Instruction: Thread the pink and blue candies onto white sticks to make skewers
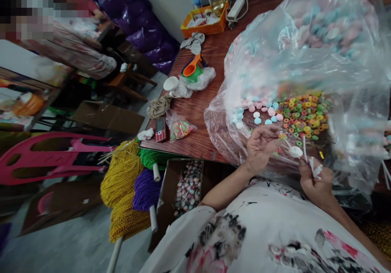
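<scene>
My left hand (262,147) is closed in a pinch, with a small orange and green ring-shaped piece (282,136) at its fingertips. My right hand (317,180) is closed around a bunch of thin white cords (312,165), one of them sticking up. Between the hands is a round white disc (295,151), close to the right fingertips. Just beyond lies a heap of small coloured rings (305,116), orange, yellow and green. Next to them several pink and pale blue discs (269,116) are scattered beside a large clear plastic bag (305,67) full of similar discs.
On the table's left part are a red phone (160,129), a small bag of coloured pieces (180,127), a white cup (171,84), orange and green scoops (192,70) and an orange basket (203,22). Below the edge are a cardboard box (163,208) and yellow cord bundles (125,179).
</scene>
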Action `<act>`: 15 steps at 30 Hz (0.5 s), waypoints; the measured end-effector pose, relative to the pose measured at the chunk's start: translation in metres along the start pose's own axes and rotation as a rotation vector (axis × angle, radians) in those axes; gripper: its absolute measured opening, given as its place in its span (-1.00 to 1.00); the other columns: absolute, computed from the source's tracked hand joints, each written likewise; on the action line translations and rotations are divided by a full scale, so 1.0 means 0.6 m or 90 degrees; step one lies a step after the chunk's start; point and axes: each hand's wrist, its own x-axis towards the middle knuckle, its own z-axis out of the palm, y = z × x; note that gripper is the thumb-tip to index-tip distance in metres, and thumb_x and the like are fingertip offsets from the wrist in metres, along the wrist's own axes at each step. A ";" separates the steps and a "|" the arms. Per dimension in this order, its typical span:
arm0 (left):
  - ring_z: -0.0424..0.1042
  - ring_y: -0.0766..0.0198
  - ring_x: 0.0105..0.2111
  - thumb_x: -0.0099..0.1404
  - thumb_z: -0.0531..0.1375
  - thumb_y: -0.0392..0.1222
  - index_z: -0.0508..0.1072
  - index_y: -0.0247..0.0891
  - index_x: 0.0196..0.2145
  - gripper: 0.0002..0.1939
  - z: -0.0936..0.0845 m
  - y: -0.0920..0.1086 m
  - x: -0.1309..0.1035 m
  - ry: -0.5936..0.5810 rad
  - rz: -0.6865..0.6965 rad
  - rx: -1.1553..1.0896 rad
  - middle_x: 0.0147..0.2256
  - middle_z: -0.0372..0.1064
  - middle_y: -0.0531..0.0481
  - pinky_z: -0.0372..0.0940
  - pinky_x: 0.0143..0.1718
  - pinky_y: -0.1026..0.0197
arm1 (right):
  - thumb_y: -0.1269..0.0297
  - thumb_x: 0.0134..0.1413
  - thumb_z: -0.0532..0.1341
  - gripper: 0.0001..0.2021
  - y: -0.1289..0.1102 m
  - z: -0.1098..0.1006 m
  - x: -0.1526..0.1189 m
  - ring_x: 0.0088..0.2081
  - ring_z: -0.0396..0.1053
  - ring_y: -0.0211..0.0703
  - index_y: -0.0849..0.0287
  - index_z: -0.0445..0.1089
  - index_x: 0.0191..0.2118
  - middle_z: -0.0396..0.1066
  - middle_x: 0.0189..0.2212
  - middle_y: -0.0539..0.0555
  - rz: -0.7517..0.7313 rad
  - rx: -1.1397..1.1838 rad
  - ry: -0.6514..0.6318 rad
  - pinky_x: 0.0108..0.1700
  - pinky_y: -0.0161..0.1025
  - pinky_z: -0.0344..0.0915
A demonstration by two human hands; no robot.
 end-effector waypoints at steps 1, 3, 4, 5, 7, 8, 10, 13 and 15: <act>0.50 0.31 -0.15 0.14 0.48 -0.03 0.52 -0.19 -0.19 -0.65 -0.001 0.001 0.005 -0.001 -0.027 -0.013 -0.09 0.51 -0.02 0.43 -0.06 0.19 | 0.45 0.09 0.17 -0.74 0.000 0.000 0.000 -0.60 0.33 -0.20 0.16 0.50 -0.12 0.42 -0.56 -0.01 0.002 0.000 0.004 -0.46 -0.27 0.30; 0.52 0.30 -0.18 0.13 0.47 0.03 0.55 -0.20 -0.15 -0.60 -0.003 0.001 0.009 -0.039 -0.117 0.000 -0.13 0.55 -0.05 0.43 -0.07 0.19 | 0.46 0.09 0.16 -0.74 -0.001 0.001 0.000 -0.59 0.34 -0.20 0.17 0.50 -0.12 0.42 -0.55 -0.01 -0.006 0.002 0.010 -0.45 -0.27 0.30; 0.52 0.29 -0.22 0.15 0.45 0.06 0.57 -0.22 -0.15 -0.60 -0.001 0.001 0.008 -0.065 -0.165 0.006 -0.16 0.57 -0.07 0.43 -0.10 0.19 | 0.46 0.07 0.16 -0.73 -0.002 0.002 0.000 -0.58 0.34 -0.19 0.17 0.49 -0.12 0.43 -0.54 0.00 -0.014 0.004 0.011 -0.44 -0.27 0.31; 0.52 0.28 -0.26 0.17 0.43 0.10 0.60 -0.24 -0.16 -0.60 0.001 -0.001 0.005 -0.084 -0.206 0.006 -0.21 0.59 -0.07 0.43 -0.12 0.18 | 0.47 0.06 0.15 -0.72 -0.002 0.003 0.001 -0.57 0.35 -0.19 0.18 0.48 -0.11 0.43 -0.53 0.01 -0.022 0.006 0.012 -0.44 -0.26 0.31; 0.51 0.27 -0.30 0.18 0.41 0.14 0.63 -0.26 -0.20 -0.58 0.011 -0.005 -0.008 -0.096 -0.260 -0.011 -0.29 0.60 -0.07 0.43 -0.14 0.16 | 0.48 0.06 0.15 -0.72 -0.004 0.005 0.003 -0.56 0.35 -0.20 0.19 0.47 -0.11 0.44 -0.51 0.02 -0.030 0.012 0.011 -0.43 -0.26 0.32; 0.52 0.26 -0.30 0.16 0.42 0.15 0.64 -0.26 -0.22 -0.58 0.018 -0.006 -0.015 -0.098 -0.270 -0.016 -0.30 0.61 -0.07 0.43 -0.12 0.14 | 0.48 0.06 0.15 -0.72 -0.005 0.005 0.005 -0.56 0.36 -0.20 0.19 0.47 -0.12 0.44 -0.50 0.02 -0.034 0.015 0.011 -0.43 -0.26 0.31; 0.54 0.23 -0.24 0.14 0.43 0.15 0.66 -0.27 -0.27 -0.59 0.029 -0.006 -0.028 -0.113 -0.276 -0.004 -0.27 0.61 -0.06 0.41 -0.04 0.12 | 0.48 0.06 0.15 -0.74 -0.007 0.004 0.009 -0.56 0.35 -0.19 0.19 0.47 -0.13 0.43 -0.52 0.01 -0.040 0.023 0.018 -0.45 -0.27 0.30; 0.55 0.21 -0.19 0.09 0.46 0.13 0.67 -0.24 -0.21 -0.57 0.036 0.004 -0.029 -0.120 -0.286 -0.014 -0.21 0.61 -0.06 0.41 -0.01 0.13 | 0.46 0.10 0.15 -0.76 -0.006 -0.004 0.017 -0.57 0.33 -0.20 0.18 0.47 -0.12 0.41 -0.54 -0.01 -0.023 0.021 0.022 -0.48 -0.28 0.26; 0.57 0.19 -0.21 0.01 0.49 0.17 0.64 -0.19 -0.10 -0.45 0.033 0.014 -0.016 -0.078 -0.309 -0.069 -0.19 0.61 -0.06 0.44 -0.07 0.13 | 0.44 0.13 0.15 -0.78 -0.001 -0.011 0.020 -0.57 0.32 -0.21 0.18 0.48 -0.13 0.41 -0.53 0.00 -0.013 -0.005 0.028 -0.47 -0.29 0.25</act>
